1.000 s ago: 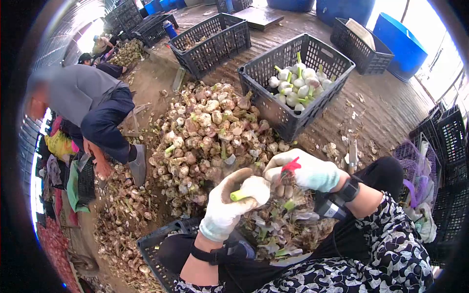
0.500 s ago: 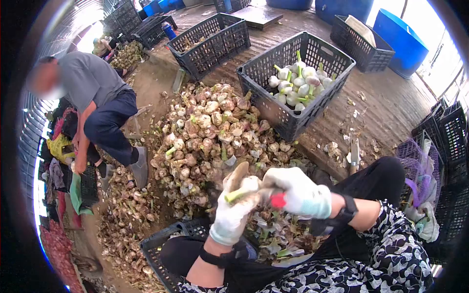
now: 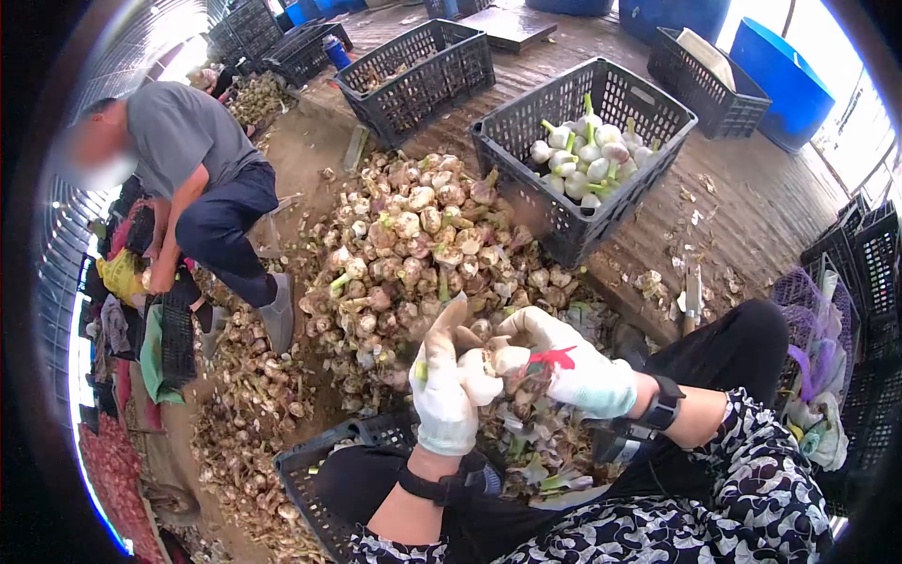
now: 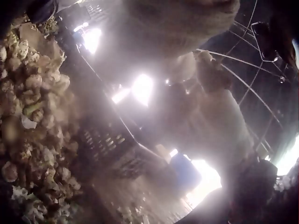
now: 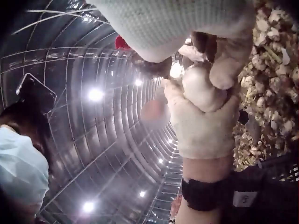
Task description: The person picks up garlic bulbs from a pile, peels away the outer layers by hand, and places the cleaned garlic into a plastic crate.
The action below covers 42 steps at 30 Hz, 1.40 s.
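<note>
In the head view, the gloved left hand (image 3: 445, 395) holds a white peeled garlic bulb (image 3: 479, 378) against its palm, fingers curled round it, with a green stem end showing at the palm's outer side. Close against it, the gloved right hand (image 3: 581, 368) has bent fingers near the bulb's upper end and a red strip (image 3: 552, 358) at its fingers; what it grips is unclear. The right wrist view shows the bulb (image 5: 204, 88) in the left glove (image 5: 205, 126), below the right glove (image 5: 182, 23). The left wrist view is dim and blurred.
A heap of unpeeled garlic (image 3: 413, 235) lies beyond the hands, with peelings (image 3: 540, 451) beneath them. A black crate (image 3: 526, 179) of peeled bulbs stands at the back right. A knife (image 3: 692, 296) lies right of the heap; another person (image 3: 202, 141) sits at left.
The left hand has turned more upright, and the bulb's green stem has swung from in front of the fingers to the palm's outer side. The person at left has leaned and shifted their arms.
</note>
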Motion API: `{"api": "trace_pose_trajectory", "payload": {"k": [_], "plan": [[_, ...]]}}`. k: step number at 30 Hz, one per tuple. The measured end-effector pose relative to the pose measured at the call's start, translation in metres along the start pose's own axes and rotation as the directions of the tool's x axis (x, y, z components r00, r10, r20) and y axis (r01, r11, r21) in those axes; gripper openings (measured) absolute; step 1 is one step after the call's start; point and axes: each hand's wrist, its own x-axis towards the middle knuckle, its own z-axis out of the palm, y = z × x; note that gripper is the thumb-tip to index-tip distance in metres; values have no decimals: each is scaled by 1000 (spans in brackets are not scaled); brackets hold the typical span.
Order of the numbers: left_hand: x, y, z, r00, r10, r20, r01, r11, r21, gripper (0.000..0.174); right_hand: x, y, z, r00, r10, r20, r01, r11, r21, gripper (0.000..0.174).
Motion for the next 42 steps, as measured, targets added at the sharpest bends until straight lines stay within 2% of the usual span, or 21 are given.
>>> {"api": "trace_pose_trajectory", "payload": {"k": [1, 4, 6, 9, 11, 12, 13, 15, 19, 22, 23, 24, 28, 31, 32, 35, 38, 39, 40, 41, 42], "plan": [[0, -2, -6, 997, 58, 45, -63, 989, 134, 49, -1, -6, -1, 988, 156, 17, -156, 987, 31, 50], [-6, 3, -4, 995, 27, 93, -40, 988, 148, 50, 2, -8, 0, 984, 160, 76, -147, 978, -144, 40], [-2, 0, -8, 994, 70, 87, -86, 975, 204, 52, 1, -24, -4, 951, 298, 81, -296, 954, -41, 25], [0, 0, -4, 983, 184, 28, -184, 943, 278, 50, -5, -17, -8, 961, 274, 23, -275, 955, 109, 27], [-2, -2, -6, 978, 195, 78, -210, 928, 308, 47, -9, -11, -11, 1000, -1, 9, 2, 986, -169, 27], [-3, -1, -7, 969, 208, 130, -241, 910, 336, 43, -11, -9, -8, 1000, -2, 6, 3, 986, -168, 27], [3, -8, -13, 987, 107, 117, -115, 991, 67, 39, -11, -8, -5, 995, -89, 35, 95, 933, -346, 27], [-1, -8, -10, 976, 175, 127, -196, 964, 179, 41, -10, -9, -5, 982, -171, 77, 187, 841, -508, 27], [-6, 1, -6, 975, 202, 96, -218, 952, 213, 49, -5, -12, -14, 965, 210, -154, -222, 973, -65, 26], [-5, -2, -8, 974, 222, 51, -228, 957, 182, 51, -13, -24, -7, 975, 220, -27, -215, 968, 132, 28], [-7, 2, -5, 962, 250, 105, -270, 924, 272, 50, -15, -23, -4, 984, 176, -24, -176, 984, -6, 31], [-6, 5, -3, 948, 275, 163, -316, 879, 356, 49, -13, -13, -3, 994, -106, -16, 94, 935, -343, 32], [-1, -4, -12, 884, 386, 264, -467, 721, 511, 45, -18, -9, 5, 965, -259, 33, 233, 796, -558, 24], [-7, 4, -9, 976, 193, 100, -215, 930, 299, 48, -11, -5, -5, 998, -55, 9, 55, 967, -250, 19], [-7, 5, -9, 975, 198, 102, -220, 928, 300, 48, -12, -9, -6, 991, 133, -31, -134, 990, -37, 20], [-4, 0, -12, 959, 260, 117, -282, 923, 260, 54, -16, -18, -1, 953, 301, 33, -302, 944, 131, 23], [4, -13, -10, 916, 359, 179, -397, 876, 274, 57, -15, -12, 8, 987, 161, -18, -154, 966, 210, 22], [5, -16, -14, 899, 375, 226, -436, 815, 382, 40, -12, -6, 9, 997, 23, -77, -23, 1000, 5, 22], [13, -42, -31, 984, 173, 32, -175, 982, 65, 39, -7, 2, 8, 987, -123, -105, 99, 973, -206, 21], [10, -34, -27, 998, 60, 26, -62, 994, 95, 39, 7, 5, 7, 810, -586, 19, 524, 708, -474, 17], [8, -24, -24, 998, -53, 14, 51, 991, 123, 39, 8, 5, 4, 810, -586, 23, 525, 707, -473, 17]]}}
